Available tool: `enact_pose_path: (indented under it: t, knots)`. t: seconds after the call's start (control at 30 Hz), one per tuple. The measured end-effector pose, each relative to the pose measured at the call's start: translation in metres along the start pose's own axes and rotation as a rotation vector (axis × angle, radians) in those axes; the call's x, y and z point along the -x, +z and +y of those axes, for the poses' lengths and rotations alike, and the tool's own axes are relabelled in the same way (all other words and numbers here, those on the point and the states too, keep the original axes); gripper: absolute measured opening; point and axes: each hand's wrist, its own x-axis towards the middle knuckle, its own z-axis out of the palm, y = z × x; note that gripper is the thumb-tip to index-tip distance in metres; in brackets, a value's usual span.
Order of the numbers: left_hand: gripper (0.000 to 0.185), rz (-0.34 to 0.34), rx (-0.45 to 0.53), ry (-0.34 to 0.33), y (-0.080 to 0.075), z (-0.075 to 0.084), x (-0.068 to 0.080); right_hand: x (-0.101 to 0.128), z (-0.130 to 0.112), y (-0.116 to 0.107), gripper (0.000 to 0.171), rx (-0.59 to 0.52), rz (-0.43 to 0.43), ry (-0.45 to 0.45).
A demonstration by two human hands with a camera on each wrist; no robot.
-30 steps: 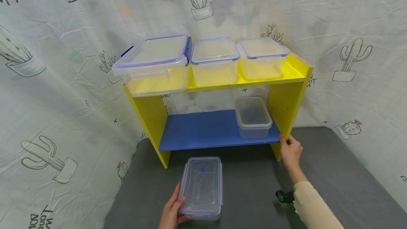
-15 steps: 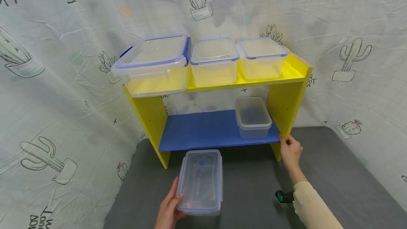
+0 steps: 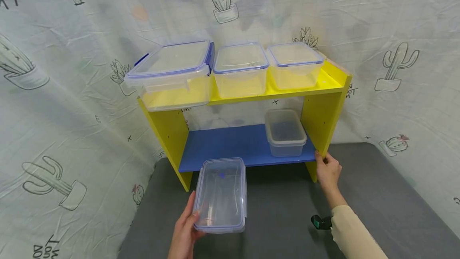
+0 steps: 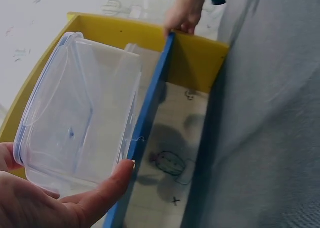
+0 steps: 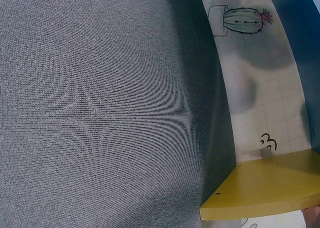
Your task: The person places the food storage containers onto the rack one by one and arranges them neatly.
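My left hand (image 3: 183,227) grips a clear food container (image 3: 223,199) with a blue-rimmed lid by its left side near the front corner. Thumb and fingers show on lid and base in the left wrist view, where the container (image 4: 82,113) overlaps the blue shelf board (image 4: 150,96). From the head, its far end covers part of that board's front edge. My right hand (image 3: 328,173) holds the right yellow side panel (image 3: 321,119) of the shelf unit where the board meets it. Only a sliver of this hand (image 5: 312,217) shows in the right wrist view.
A lidded clear container (image 3: 286,133) stands at the right on the blue board. Along the yellow top shelf (image 3: 330,81) stand a large container (image 3: 172,75) and two smaller ones, with blue-rimmed lids. The unit stands on a grey cloth surface (image 3: 276,211) before a cactus-print curtain (image 3: 90,111).
My left hand has raised the container from near the grey surface and moved it forward and slightly left, up to the blue board's front edge. My right hand has stayed on the side panel.
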Motion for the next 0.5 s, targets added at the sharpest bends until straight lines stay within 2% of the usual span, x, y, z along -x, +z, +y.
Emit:
enact_pose_path:
  t: [0.3,0.5]
  knots:
    - [0.060,0.034,-0.001,0.068,-0.003,0.018,-0.003,0.002,-0.001,0.001,0.033,-0.004,0.002,-0.002]
    - [0.059,0.058,0.041,0.052,0.004,0.025,-0.010,0.000,0.001,0.001,0.031,-0.018,0.018,-0.003]
